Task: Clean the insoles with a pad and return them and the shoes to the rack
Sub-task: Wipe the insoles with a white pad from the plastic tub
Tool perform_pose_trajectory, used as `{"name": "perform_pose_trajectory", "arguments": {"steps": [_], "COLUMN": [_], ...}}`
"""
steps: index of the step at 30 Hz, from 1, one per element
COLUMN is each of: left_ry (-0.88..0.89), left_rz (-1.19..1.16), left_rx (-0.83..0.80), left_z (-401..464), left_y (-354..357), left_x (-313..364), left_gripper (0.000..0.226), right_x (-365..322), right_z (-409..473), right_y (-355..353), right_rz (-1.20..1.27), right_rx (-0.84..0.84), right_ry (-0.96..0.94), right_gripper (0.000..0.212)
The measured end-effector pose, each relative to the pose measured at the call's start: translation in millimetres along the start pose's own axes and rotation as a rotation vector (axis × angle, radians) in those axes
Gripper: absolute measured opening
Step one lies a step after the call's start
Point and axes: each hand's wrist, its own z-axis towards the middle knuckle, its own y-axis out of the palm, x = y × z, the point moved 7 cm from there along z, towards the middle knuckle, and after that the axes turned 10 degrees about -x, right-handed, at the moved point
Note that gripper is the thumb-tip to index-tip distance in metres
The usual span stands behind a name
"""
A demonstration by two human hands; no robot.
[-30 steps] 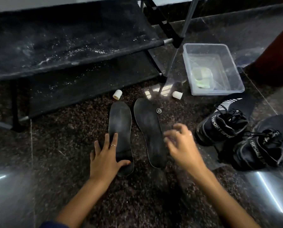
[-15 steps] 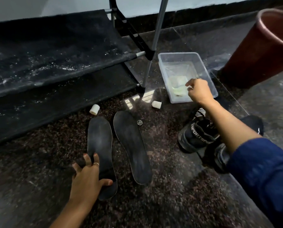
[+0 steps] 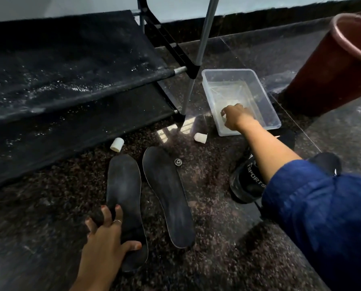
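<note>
Water shows pale in the clear plastic tub, and I see the right hand reaching down into it with fingers curled, though I cannot tell whether they have the pad. The left hand lies spread and flat on the heel of the left insole, pressing it to the floor, with the right insole just beside it. Bare speckled floor lies between the insoles and the black shoe, while the shoe rack borders their far ends.

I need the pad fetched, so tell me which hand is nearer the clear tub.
Right. The right hand reaches down inside the clear tub; the left hand rests on the left insole, well away.
</note>
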Motion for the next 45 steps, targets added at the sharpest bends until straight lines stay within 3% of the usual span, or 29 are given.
{"name": "perform_pose_trajectory", "arguments": {"steps": [5, 17, 20, 24, 27, 30, 33, 36, 40, 43, 45], "left_ry": [-0.001, 0.006, 0.008, 0.006, 0.017, 0.018, 0.024, 0.047, 0.067, 0.072, 0.095], "left_rz": [0.031, 0.046, 0.051, 0.014, -0.002, -0.019, -0.032, -0.073, -0.043, 0.020, 0.054], "left_rx": [-0.004, 0.008, 0.032, 0.043, 0.073, 0.098, 0.119, 0.149, 0.193, 0.260, 0.317], "left_z": [-3.3, -2.7, -4.4, -5.4, -8.7, -13.2, -17.6, -21.7, -24.6, -30.9, -36.3], "left_y": [-3.0, -3.0, -3.7, -3.3, -4.2, -5.9, -5.1, -2.1, 2.1, 3.8, 6.9], "left_x": [2.0, 2.6, 3.1, 2.2, 3.0, 2.5, 2.4, 2.5, -0.9, -4.0, -5.7], "left_gripper": [0.101, 0.102, 0.102, 0.104, 0.104, 0.103, 0.102, 0.099, 0.096, 0.091, 0.086], "right_x": [-3.1, 44.3, 48.6, 39.7, 27.2, 2.1, -49.6, -108.3, -179.9, -224.9, -244.5], "right_z": [-2.8, -15.5, -23.9, -51.7, -80.2, -109.0, -131.6, -152.9, -176.1, -188.4, -196.4], "right_y": [-9.7, -25.2, -26.3, -31.0, -28.7, -10.6, 18.0, 42.4, 53.3, 59.8, 71.9], "right_rz": [0.007, 0.648, 0.982, 1.369, 1.689, 1.798, 1.692, 1.275, 0.782, 0.385, 0.232], "right_rx": [0.092, 0.274, 0.257, 0.211, 0.198, 0.146, 0.046, 0.045, 0.241, 0.477, 0.541], "right_ry": [0.034, 0.094, 0.075, 0.008, -0.091, -0.136, -0.221, -0.299, -0.490, -0.600, -0.682], "right_gripper": [0.031, 0.016, 0.030, 0.018, 0.024, 0.025, 0.020, 0.013, 0.009, 0.017, 0.027]}}
